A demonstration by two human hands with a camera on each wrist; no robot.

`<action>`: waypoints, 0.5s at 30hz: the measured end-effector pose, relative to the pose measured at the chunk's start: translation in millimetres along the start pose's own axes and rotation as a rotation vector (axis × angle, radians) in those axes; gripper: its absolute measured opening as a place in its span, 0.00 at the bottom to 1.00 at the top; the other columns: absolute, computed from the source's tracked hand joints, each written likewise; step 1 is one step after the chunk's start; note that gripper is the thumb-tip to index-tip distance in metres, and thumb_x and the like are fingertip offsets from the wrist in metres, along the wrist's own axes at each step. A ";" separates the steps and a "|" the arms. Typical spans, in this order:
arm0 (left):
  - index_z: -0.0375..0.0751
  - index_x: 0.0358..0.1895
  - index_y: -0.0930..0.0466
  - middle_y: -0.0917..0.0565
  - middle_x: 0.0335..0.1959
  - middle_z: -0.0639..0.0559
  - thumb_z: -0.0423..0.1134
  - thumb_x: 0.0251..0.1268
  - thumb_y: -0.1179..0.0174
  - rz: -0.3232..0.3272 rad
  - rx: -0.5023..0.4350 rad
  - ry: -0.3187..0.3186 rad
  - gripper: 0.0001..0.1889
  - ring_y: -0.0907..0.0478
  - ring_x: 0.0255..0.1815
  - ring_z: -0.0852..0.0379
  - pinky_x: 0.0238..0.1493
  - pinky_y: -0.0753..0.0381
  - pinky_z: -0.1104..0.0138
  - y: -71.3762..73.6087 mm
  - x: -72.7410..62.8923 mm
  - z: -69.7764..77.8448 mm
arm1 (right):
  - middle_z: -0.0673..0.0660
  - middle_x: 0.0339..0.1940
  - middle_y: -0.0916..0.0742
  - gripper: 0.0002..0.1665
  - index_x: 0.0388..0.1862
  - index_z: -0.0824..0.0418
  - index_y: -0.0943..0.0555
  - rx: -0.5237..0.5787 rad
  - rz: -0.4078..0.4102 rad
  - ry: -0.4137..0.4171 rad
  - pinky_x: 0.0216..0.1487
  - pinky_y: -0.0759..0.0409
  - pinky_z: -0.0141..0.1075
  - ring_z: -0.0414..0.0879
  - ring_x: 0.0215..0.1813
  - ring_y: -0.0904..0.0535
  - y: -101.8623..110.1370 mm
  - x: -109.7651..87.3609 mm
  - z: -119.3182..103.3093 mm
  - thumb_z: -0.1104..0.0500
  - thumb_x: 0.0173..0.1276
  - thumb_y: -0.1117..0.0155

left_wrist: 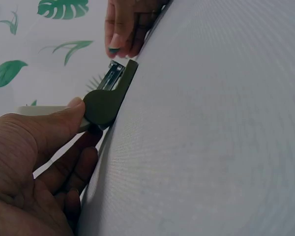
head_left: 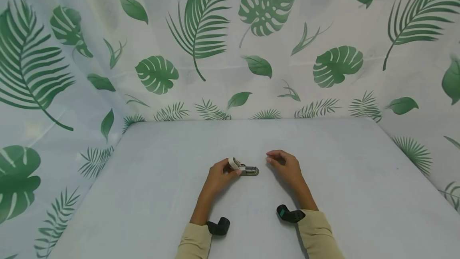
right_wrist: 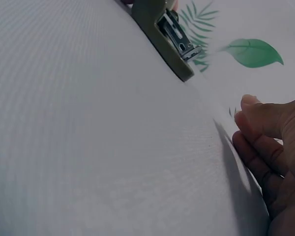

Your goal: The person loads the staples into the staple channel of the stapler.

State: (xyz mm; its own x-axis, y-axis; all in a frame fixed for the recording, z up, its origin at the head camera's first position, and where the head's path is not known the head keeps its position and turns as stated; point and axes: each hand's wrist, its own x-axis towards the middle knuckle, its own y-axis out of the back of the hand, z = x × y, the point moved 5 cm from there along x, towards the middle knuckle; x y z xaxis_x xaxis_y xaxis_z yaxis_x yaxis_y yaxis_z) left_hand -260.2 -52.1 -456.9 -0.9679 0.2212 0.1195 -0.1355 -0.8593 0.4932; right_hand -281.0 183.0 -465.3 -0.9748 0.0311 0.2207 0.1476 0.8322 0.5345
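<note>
A small stapler (head_left: 248, 170) with an olive-green base and a cream top lies on the white table, its top swung back. The metal staple channel (left_wrist: 111, 76) is exposed. My left hand (head_left: 220, 177) grips the stapler at its hinge end, thumb against the side in the left wrist view. To the right of it, my right hand (head_left: 285, 167) hovers low over the table, apart from the stapler, with thumb and fingers bent loosely toward each other. In the right wrist view nothing shows between the right fingertips (right_wrist: 248, 101); a tiny green patch by them in the left wrist view is unclear.
A white table (head_left: 143, 195) spreads around both hands. Behind it and along the sides hangs a white curtain (head_left: 223, 67) printed with green leaves. A black wrist camera (head_left: 219, 226) sits on the left wrist, another black camera (head_left: 289, 214) on the right.
</note>
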 end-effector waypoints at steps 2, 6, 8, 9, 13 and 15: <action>0.39 0.49 0.18 0.14 0.39 0.46 0.41 0.61 0.33 -0.001 0.001 -0.003 0.15 0.23 0.37 0.58 0.43 0.24 0.65 0.1 0.2 -0.2 | 0.59 0.43 0.12 0.13 0.48 0.61 0.16 0.000 -0.006 -0.008 0.57 0.25 0.47 0.52 0.51 0.19 0.0 0.1 0.0 0.57 0.68 0.34; 0.41 0.49 0.18 0.14 0.39 0.47 0.41 0.61 0.33 -0.004 -0.001 0.005 0.15 0.23 0.37 0.60 0.44 0.25 0.65 -0.5 0.8 -1.4 | 0.59 0.44 0.12 0.13 0.48 0.61 0.16 0.009 -0.018 -0.016 0.56 0.25 0.46 0.52 0.51 0.18 0.4 -0.6 -2.2 0.56 0.68 0.34; 0.41 0.49 0.18 0.14 0.39 0.47 0.41 0.62 0.33 -0.005 -0.004 0.011 0.15 0.23 0.38 0.59 0.44 0.25 0.64 -0.6 1.2 -1.4 | 0.59 0.43 0.12 0.13 0.48 0.61 0.17 0.017 -0.028 -0.018 0.55 0.25 0.43 0.51 0.50 0.18 0.3 -1.1 -3.2 0.56 0.68 0.34; 0.41 0.49 0.18 0.14 0.39 0.47 0.41 0.62 0.33 -0.006 -0.004 0.012 0.15 0.23 0.38 0.59 0.45 0.25 0.64 -0.5 1.4 -1.4 | 0.59 0.43 0.12 0.13 0.48 0.61 0.16 0.019 -0.033 -0.018 0.54 0.24 0.42 0.51 0.49 0.18 0.3 -1.5 -3.7 0.56 0.68 0.34; 0.41 0.50 0.18 0.14 0.39 0.47 0.41 0.62 0.33 -0.009 -0.005 0.009 0.15 0.23 0.38 0.59 0.44 0.25 0.64 -0.2 1.3 -1.2 | 0.58 0.41 0.12 0.14 0.48 0.61 0.16 0.027 -0.047 -0.024 0.52 0.25 0.40 0.49 0.47 0.19 0.0 -2.8 -4.8 0.55 0.68 0.33; 0.40 0.50 0.18 0.14 0.39 0.47 0.41 0.62 0.33 -0.010 -0.004 0.006 0.15 0.23 0.37 0.59 0.44 0.25 0.65 -0.2 1.0 -1.7 | 0.58 0.41 0.12 0.14 0.48 0.61 0.16 0.025 -0.056 -0.022 0.52 0.25 0.39 0.48 0.47 0.18 -0.3 -3.9 -6.2 0.56 0.67 0.33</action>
State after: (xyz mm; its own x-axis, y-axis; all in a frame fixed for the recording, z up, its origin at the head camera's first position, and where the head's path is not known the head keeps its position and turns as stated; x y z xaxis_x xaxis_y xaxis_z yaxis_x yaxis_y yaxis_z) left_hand -261.5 -52.5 -458.3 -0.9678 0.2266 0.1093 -0.1457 -0.8591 0.4907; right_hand -276.2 179.3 -461.3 -0.9850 -0.0038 0.1727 0.0887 0.8468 0.5245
